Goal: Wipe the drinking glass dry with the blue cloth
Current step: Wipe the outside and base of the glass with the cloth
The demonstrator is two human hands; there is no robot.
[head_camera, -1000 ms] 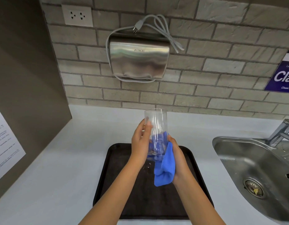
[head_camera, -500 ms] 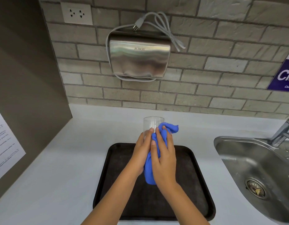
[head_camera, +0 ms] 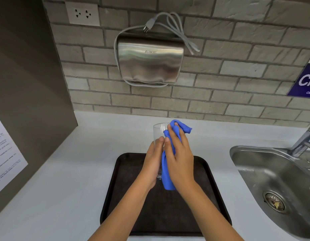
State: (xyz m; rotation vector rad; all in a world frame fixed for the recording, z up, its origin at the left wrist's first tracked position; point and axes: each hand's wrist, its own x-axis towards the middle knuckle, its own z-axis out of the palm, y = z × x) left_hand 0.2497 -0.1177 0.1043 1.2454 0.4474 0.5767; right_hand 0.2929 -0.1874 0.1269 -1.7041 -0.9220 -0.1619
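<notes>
Head view | left hand (head_camera: 153, 160) grips glass (head_camera: 159, 132) upright over tray (head_camera: 114, 185), steadying it | right hand (head_camera: 179, 159) presses blue cloth (head_camera: 168, 171) around its side to dry it
</notes>
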